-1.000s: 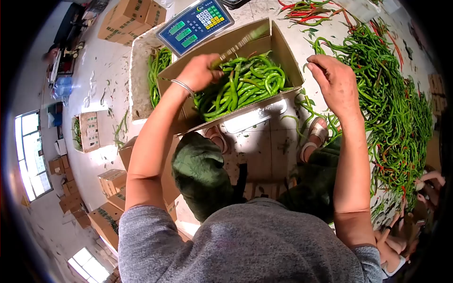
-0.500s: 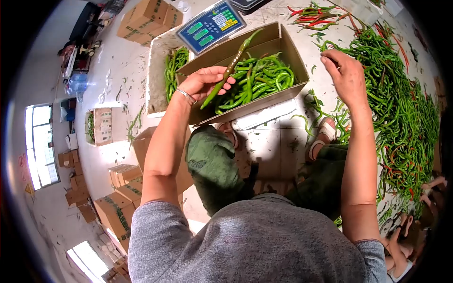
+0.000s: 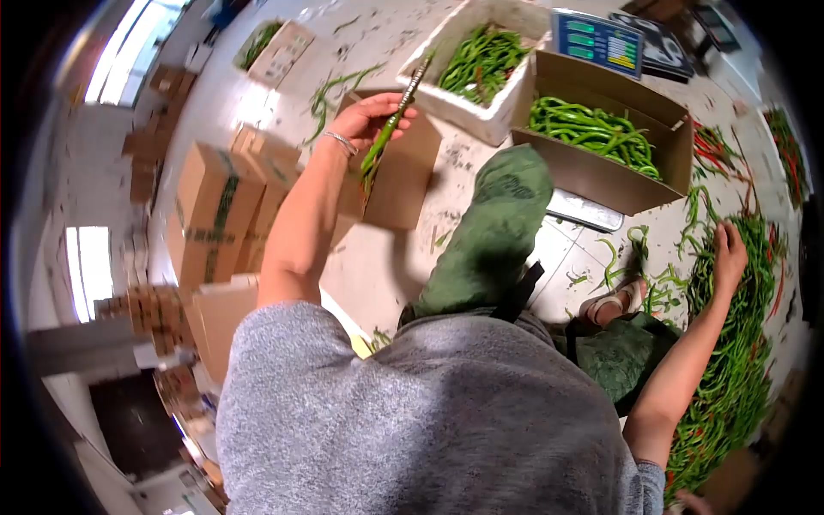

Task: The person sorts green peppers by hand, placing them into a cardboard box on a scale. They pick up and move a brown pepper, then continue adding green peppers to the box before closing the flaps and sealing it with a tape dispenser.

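Observation:
My left hand [image 3: 371, 118], with a bracelet at the wrist, pinches a long green chili pepper [image 3: 415, 81] with a dark, spotted stretch. The pepper is tilted, its upper end pointing up and right. Beneath this hand is an open cardboard box [image 3: 408, 176], whose inside is mostly hidden by my arm. My right hand [image 3: 730, 256] is at the edge of a large pile of green chili peppers [image 3: 730, 378] on the right. Its fingers look loosely bent and slightly apart, with nothing visible in them.
A cardboard box [image 3: 592, 182] holding green peppers stands ahead, beside a white foam box [image 3: 498, 124] with more peppers. Behind them is a scale display [image 3: 598, 41]. Taped cartons [image 3: 210, 210] are stacked at left. Red peppers [image 3: 712, 148] lie on the floor.
The view has turned left. My left hand has carried the pepper from over the pepper-filled box to above another cardboard box at left. My right hand has lowered toward the pile.

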Action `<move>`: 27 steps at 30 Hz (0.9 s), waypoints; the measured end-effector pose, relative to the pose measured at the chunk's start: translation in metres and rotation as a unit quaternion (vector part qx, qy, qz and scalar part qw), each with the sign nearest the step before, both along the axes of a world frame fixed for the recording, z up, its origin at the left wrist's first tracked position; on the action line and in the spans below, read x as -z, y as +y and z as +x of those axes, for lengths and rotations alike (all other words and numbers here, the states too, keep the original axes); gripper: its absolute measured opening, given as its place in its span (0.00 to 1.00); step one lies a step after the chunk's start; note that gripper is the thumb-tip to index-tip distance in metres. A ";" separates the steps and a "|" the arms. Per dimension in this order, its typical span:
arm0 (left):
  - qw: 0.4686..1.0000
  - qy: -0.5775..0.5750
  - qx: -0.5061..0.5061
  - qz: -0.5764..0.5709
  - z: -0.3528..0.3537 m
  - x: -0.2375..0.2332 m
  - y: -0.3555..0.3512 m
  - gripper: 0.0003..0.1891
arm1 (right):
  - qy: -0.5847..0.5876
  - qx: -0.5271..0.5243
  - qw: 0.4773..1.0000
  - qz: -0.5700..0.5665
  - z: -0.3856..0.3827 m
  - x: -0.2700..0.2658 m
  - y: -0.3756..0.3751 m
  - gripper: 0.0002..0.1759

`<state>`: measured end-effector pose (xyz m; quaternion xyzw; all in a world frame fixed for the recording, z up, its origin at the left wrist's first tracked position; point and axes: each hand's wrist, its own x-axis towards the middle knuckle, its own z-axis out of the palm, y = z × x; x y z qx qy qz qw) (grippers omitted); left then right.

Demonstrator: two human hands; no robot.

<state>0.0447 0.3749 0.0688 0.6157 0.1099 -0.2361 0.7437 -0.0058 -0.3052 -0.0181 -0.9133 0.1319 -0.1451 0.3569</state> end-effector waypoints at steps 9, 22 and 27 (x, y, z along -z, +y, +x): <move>0.968 0.037 -0.246 0.026 -0.073 0.037 0.104 0.15 | 0.010 0.001 0.998 0.068 -0.039 -0.005 -0.008 0.18; 0.938 0.051 -0.185 0.290 -0.088 0.160 0.136 0.08 | -0.031 0.198 0.964 0.172 -0.166 -0.022 -0.068 0.17; 0.803 0.032 -0.007 0.595 -0.118 0.191 0.037 0.16 | 0.024 0.307 0.930 0.203 -0.206 -0.009 -0.049 0.17</move>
